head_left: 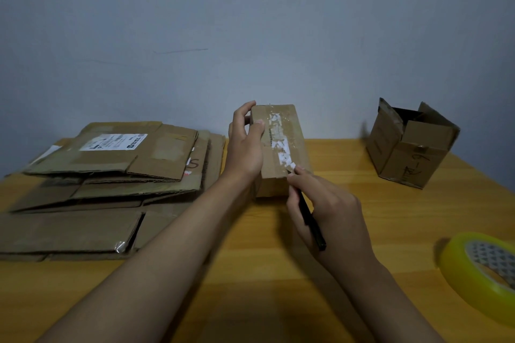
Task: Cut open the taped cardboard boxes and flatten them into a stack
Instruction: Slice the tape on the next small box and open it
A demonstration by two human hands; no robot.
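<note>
At centre, a taped box (281, 147) stands on the wooden surface (250, 259), the left hand (245, 145) clamped round its far end; the right hand (328, 211) pinches a black cutter (312, 223) at its near edge. Flattened boxes (111, 175) lie stacked at nine o'clock, an open box (409, 147) at two o'clock.

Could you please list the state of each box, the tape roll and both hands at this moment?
Taped box: closed, tape on top, standing on the table.
Open box: flaps up, upright, unflattened.
Flattened boxes: stacked flat on the left.
Tape roll: lying tilted at the right edge.
Left hand: gripping the taped box.
Right hand: holding a black tool at the tape's near end.
</note>
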